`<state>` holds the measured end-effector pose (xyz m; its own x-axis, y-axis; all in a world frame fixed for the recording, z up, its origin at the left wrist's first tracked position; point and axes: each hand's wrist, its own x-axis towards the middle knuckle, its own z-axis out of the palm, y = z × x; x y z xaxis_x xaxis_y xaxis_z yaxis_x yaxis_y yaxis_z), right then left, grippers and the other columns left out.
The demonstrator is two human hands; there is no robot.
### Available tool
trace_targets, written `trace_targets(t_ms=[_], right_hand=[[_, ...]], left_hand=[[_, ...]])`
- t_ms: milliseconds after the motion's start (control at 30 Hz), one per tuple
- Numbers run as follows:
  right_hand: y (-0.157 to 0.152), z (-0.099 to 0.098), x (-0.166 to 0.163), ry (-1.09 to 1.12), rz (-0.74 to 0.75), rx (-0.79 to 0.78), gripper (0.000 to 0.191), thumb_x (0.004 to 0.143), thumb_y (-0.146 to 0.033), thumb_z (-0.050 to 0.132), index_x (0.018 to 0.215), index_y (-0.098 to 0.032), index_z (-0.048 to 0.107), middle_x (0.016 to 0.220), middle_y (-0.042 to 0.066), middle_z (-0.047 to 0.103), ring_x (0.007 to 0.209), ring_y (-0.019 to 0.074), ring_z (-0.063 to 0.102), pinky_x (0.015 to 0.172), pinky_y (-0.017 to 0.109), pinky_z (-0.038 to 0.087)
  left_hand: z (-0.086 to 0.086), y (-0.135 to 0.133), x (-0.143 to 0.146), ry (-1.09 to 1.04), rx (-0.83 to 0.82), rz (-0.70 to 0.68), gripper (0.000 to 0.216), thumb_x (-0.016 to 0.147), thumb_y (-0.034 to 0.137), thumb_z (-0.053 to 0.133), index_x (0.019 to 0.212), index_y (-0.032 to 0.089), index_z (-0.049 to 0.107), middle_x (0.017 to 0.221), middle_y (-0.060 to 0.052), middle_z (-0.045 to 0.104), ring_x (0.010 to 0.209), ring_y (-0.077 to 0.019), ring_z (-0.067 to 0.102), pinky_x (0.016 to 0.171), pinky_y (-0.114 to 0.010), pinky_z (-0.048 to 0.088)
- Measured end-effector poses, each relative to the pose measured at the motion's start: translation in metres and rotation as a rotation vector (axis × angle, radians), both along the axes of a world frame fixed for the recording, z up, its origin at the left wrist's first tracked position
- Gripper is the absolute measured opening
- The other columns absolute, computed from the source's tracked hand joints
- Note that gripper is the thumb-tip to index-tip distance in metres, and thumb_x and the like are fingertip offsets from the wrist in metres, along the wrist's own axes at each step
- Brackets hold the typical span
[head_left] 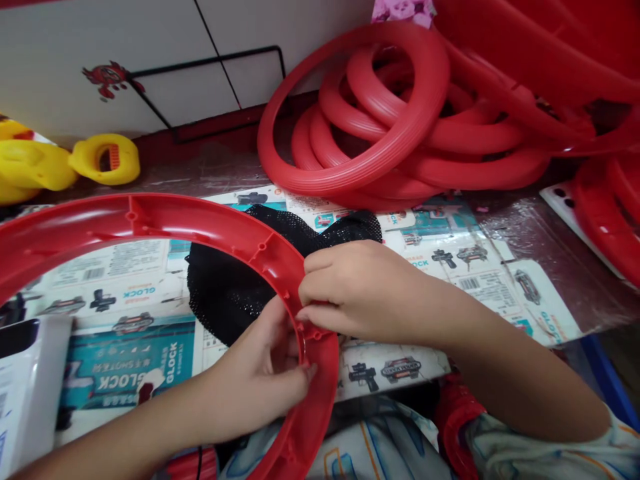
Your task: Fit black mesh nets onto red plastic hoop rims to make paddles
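A large red plastic ring (175, 217), hollow side up with ribs and screw posts, reaches across from the left edge to my lap. My left hand (265, 373) grips its right side, thumb on the hollow face and fingers behind the inner rim. By that thumb a thin shiny strand shows along the rim, too fine to name. My right hand (350, 290) is closed in a pinch against the same stretch of ring, just above; whatever lies between its fingertips is hidden. Black mesh netting (225, 287) is spread under the ring, behind my hands.
Flattened printed cardboard (135, 360) covers the table before me. Red rings (360, 173) are piled at the back, with larger red plastic parts (550, 53) at right. Yellow plastic pieces (105, 160) sit at the back left. A white box-like object (43, 387) stands at the left.
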<state>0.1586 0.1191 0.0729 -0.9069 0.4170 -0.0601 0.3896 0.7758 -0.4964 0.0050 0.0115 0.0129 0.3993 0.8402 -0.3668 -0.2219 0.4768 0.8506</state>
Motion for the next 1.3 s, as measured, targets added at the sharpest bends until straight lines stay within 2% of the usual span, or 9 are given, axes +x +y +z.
trace_targets(t_ms=[100, 200, 300, 467, 567, 733, 900, 1100, 1300], right_hand=[[-0.002, -0.001, -0.001, -0.001, -0.037, -0.007, 0.018, 0.083, -0.013, 0.056, 0.066, -0.014, 0.063, 0.071, 0.001, 0.059, 0.068, 0.0127, 0.052, 0.057, 0.025, 0.031], [-0.004, -0.001, -0.002, 0.014, -0.07, -0.035, 0.018, 0.082, -0.013, 0.056, 0.065, -0.014, 0.062, 0.069, 0.0, 0.056, 0.064, 0.0108, 0.048, 0.055, 0.025, 0.027], [-0.005, -0.001, -0.002, 0.025, -0.119, -0.062, 0.018, 0.081, -0.015, 0.06, 0.063, -0.015, 0.06, 0.066, -0.002, 0.055, 0.059, 0.009, 0.044, 0.053, 0.025, 0.023], [-0.005, -0.001, -0.003, -0.031, -0.219, -0.018, 0.013, 0.082, -0.023, 0.065, 0.071, -0.015, 0.064, 0.066, -0.002, 0.055, 0.061, 0.01, 0.044, 0.055, 0.025, 0.022], [-0.004, 0.0, -0.003, 0.007, -0.196, -0.086, 0.007, 0.082, -0.017, 0.062, 0.077, -0.015, 0.067, 0.072, -0.001, 0.058, 0.065, 0.0107, 0.048, 0.057, 0.025, 0.026], [-0.001, -0.001, 0.0, 0.075, -0.081, -0.163, 0.016, 0.084, -0.009, 0.055, 0.082, -0.014, 0.07, 0.082, 0.002, 0.062, 0.072, 0.0121, 0.052, 0.063, 0.025, 0.032], [-0.002, -0.003, 0.001, 0.106, -0.102, -0.19, 0.014, 0.083, -0.009, 0.058, 0.076, -0.013, 0.07, 0.077, 0.001, 0.063, 0.071, 0.0115, 0.053, 0.064, 0.024, 0.034], [-0.001, -0.002, 0.0, 0.118, -0.131, -0.244, 0.015, 0.081, -0.008, 0.061, 0.069, -0.013, 0.069, 0.071, 0.001, 0.063, 0.07, 0.0111, 0.054, 0.063, 0.024, 0.035], [0.001, 0.0, 0.0, 0.08, -0.142, -0.256, 0.016, 0.08, -0.005, 0.059, 0.069, -0.012, 0.068, 0.07, 0.0, 0.063, 0.068, 0.0102, 0.053, 0.063, 0.024, 0.035]], left_hand=[[0.0, -0.003, 0.001, 0.12, 0.097, 0.1, 0.052, 0.075, 0.008, 0.057, 0.122, 0.026, 0.043, 0.111, -0.002, 0.061, 0.087, -0.0149, 0.063, 0.072, -0.025, 0.051], [0.001, -0.004, 0.001, 0.194, 0.158, 0.097, 0.058, 0.076, 0.007, 0.052, 0.129, 0.026, 0.037, 0.119, -0.004, 0.059, 0.098, -0.0169, 0.062, 0.072, -0.023, 0.051], [0.003, -0.003, 0.0, 0.211, 0.187, 0.037, 0.054, 0.077, 0.007, 0.05, 0.127, 0.025, 0.038, 0.12, -0.004, 0.057, 0.099, -0.017, 0.061, 0.075, -0.024, 0.051], [0.001, -0.001, -0.001, 0.231, 0.174, 0.022, 0.053, 0.076, 0.006, 0.049, 0.125, 0.024, 0.035, 0.11, -0.003, 0.059, 0.089, -0.0156, 0.062, 0.072, -0.026, 0.052], [-0.003, -0.002, -0.001, 0.27, 0.201, 0.022, 0.057, 0.077, 0.006, 0.048, 0.128, 0.024, 0.031, 0.114, -0.005, 0.057, 0.097, -0.0182, 0.061, 0.077, -0.028, 0.052], [-0.004, -0.004, -0.002, 0.27, 0.264, -0.041, 0.052, 0.08, 0.007, 0.048, 0.126, 0.024, 0.031, 0.122, -0.007, 0.054, 0.107, -0.021, 0.059, 0.086, -0.033, 0.051], [-0.004, -0.005, -0.003, 0.202, 0.203, -0.09, 0.055, 0.082, 0.008, 0.05, 0.128, 0.027, 0.026, 0.115, -0.006, 0.055, 0.1, -0.0183, 0.061, 0.081, -0.029, 0.053], [0.003, -0.005, 0.0, 0.096, 0.067, -0.124, 0.036, 0.085, 0.014, 0.054, 0.114, 0.025, 0.035, 0.11, -0.005, 0.054, 0.096, -0.0162, 0.06, 0.077, -0.026, 0.054], [0.006, -0.005, 0.0, 0.018, 0.034, -0.113, 0.036, 0.084, 0.018, 0.059, 0.113, 0.025, 0.038, 0.106, -0.005, 0.055, 0.093, -0.0158, 0.06, 0.078, -0.028, 0.055]])
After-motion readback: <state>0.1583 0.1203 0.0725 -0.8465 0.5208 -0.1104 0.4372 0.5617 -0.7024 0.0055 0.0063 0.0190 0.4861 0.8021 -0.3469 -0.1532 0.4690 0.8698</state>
